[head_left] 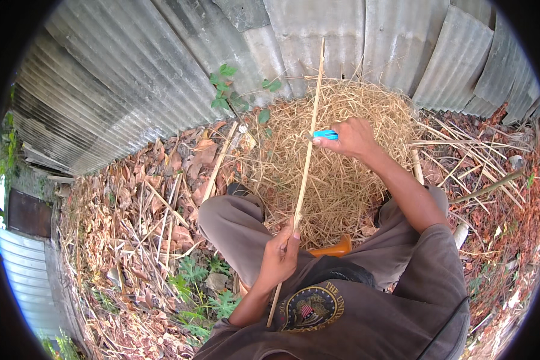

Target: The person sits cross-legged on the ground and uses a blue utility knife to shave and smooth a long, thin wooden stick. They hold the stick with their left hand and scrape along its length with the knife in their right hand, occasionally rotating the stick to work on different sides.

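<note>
A long, pale strip of split bamboo [305, 174] runs from against my shirt up toward the metal wall, tilted slightly right at its far end. Fingers of my left hand [280, 257] are closed round its lower part, above my left thigh. My right hand [354, 139] grips a small knife by its bright blue handle [326, 135]. The knife's short blade lies against the strip, about midway along its far half. Under both, between my legs, spreads a big heap of thin straw-coloured shavings [348, 186].
A corrugated metal wall [318, 36] closes off the far side. Dry leaves [204, 157] and loose sticks cover the left ground; more thin strips [456, 141] lie at right. An orange object [335, 247] shows between my thighs. Green plants [192, 273] grow beside my left knee.
</note>
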`<state>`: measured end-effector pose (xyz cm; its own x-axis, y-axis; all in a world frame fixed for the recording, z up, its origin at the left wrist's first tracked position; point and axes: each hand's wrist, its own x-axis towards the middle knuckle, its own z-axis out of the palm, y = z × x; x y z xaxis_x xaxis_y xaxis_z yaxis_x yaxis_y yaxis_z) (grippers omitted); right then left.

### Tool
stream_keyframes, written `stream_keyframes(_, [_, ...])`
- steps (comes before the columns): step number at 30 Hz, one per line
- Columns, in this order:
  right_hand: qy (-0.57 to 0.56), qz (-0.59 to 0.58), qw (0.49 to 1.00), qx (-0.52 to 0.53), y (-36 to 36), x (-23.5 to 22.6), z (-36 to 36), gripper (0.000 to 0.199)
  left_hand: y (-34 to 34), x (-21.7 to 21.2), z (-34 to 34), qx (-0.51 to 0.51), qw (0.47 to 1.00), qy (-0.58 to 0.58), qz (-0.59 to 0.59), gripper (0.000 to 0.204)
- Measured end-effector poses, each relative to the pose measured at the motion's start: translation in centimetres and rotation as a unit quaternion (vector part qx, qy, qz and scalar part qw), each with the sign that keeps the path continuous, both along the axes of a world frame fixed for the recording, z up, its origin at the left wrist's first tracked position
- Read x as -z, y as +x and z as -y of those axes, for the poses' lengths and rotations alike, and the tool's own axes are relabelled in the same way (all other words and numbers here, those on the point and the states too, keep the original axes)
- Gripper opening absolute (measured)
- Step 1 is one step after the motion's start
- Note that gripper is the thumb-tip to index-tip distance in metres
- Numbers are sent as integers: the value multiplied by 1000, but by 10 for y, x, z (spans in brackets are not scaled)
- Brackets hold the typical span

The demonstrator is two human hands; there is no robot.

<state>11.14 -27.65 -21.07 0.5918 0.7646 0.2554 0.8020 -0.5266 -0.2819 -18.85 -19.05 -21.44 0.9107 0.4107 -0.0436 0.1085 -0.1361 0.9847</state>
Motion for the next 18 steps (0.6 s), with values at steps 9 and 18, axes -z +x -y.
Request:
stream_keyframes(9, [50,69,996,8,32,12,2,81,-20,-17,7,18,999,33,-4,37])
stream_keyframes(18, [55,-19,971,233,122,-10,39,87,-62,-22,33,69,997,-5,-43,40])
